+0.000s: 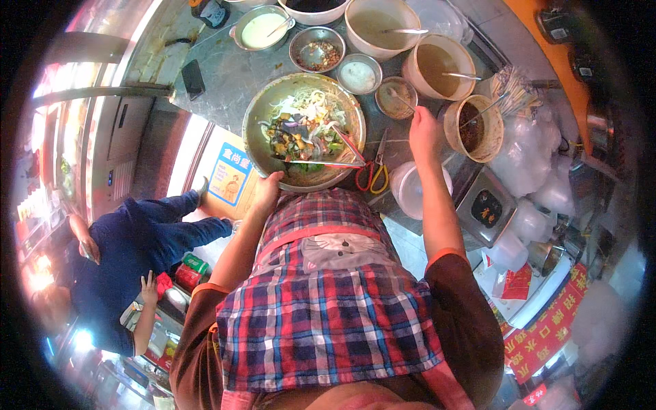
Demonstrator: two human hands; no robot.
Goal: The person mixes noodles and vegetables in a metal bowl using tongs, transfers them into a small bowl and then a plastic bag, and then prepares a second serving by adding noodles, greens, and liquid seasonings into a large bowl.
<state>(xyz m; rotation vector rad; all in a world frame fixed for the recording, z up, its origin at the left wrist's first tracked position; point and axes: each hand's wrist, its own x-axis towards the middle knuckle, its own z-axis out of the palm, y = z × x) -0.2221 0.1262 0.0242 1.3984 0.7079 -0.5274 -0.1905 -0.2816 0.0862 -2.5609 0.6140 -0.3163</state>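
My left hand [270, 188] grips the near rim of a large metal mixing bowl [251, 148]. Inside lie shredded white noodles or vegetables, dark chunks, purple slivers and greens [302, 128]. Metal tongs [328, 163] with red-edged arms rest in the bowl, spread apart. My right hand [425, 128] pinches the handle of a small spoon [404, 99]. The spoon's head is in a small metal bowl of pale brown seasoning [392, 105], right of the mixing bowl. Scissors [378, 166] with one red and one yellow handle lie between the mixing bowl and my right forearm.
Behind stand bowls of white powder [357, 75], chopped nuts [318, 56] and creamy liquid [264, 33]. Tubs of brown liquid [441, 66] and dark sauce [471, 130] hold spoons. A phone [192, 80] lies left; plastic bags [528, 148] sit right. Another person [118, 256] is at left.
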